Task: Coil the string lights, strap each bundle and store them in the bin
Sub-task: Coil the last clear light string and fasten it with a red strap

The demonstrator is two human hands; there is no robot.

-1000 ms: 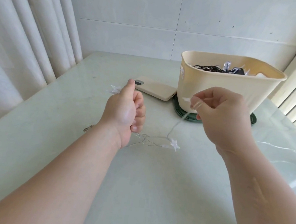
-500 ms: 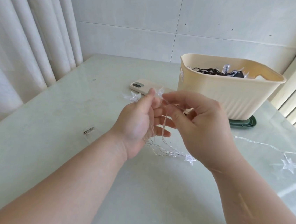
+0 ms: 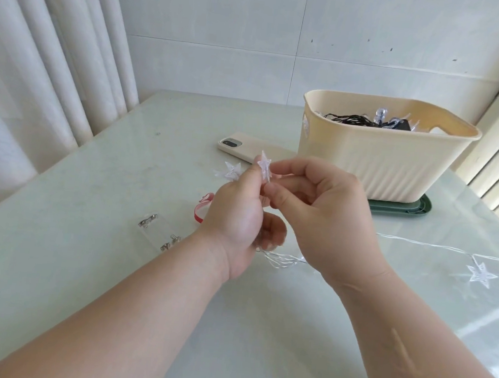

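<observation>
Since a second ago the right grip (image 3: 328, 218) has crossed to meet the left grip (image 3: 240, 218) above the middle of the desk (image 3: 80, 263), and a clear star (image 3: 265, 165) now stands up between the two thumbs. The left grip is curled round a small coil of the string lights (image 3: 281, 257), whose thin loops hang out below the palm just above the desk. The right grip pinches the wire at the star with thumb and forefinger, laying on another turn as I read it. Just left of the left wrist lies a clear battery case (image 3: 157, 231), and beyond it a red strap (image 3: 203, 207) waits on the desk, not yet put round anything. To the right a loose strand (image 3: 451, 249) runs off the edge of the view with another star (image 3: 481, 274) on it, so a good length is left to wind. Farther back lie a phone (image 3: 246, 150) and the cream bin (image 3: 383, 160), which stands on a green lid (image 3: 403, 206) and already holds a dark bundle (image 3: 354, 119) with some clear bulbs. My judgement is that at least one set is stored, while this set is partly coiled, with winding, strapping and binning still to come.
</observation>
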